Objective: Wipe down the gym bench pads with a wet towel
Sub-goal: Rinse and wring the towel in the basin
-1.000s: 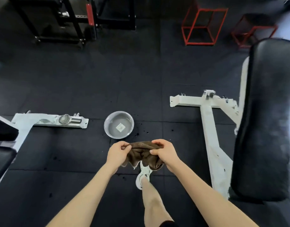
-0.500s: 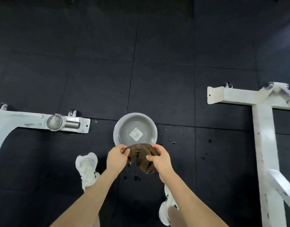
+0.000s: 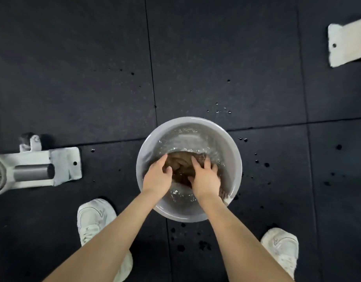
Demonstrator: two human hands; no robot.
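Change since half a second earlier: the brown towel (image 3: 181, 165) is no longer held in the air in front of the bowl. It now lies bunched and under water inside the grey bowl (image 3: 237, 159), in the lower half of the basin. Both hands have gone down with it. The left hand (image 3: 157, 178) lies on the towel's left side, fingers extended and thumb apart, pressing on the cloth. The right hand (image 3: 206, 180) lies on the right side with its fingers spread flat on it. Neither hand pinches the towel as before. The water (image 3: 183, 139) is disturbed, with ripples and bright glints around the hands. The camera sits lower and closer, so the bowl fills the centre of the frame.

Surface: black rubber floor tiles (image 3: 73, 78) with visible seams. Dark water drops (image 3: 265, 164) are scattered right of the bowl and below it.

Surroundings: a white bench foot (image 3: 59, 167) at mid left carries a steel roller (image 3: 33, 171). A second white foot (image 3: 346, 43) shows at upper right. One white shoe (image 3: 94, 216) is at lower left of the bowl and the other shoe (image 3: 281, 247) at lower right.
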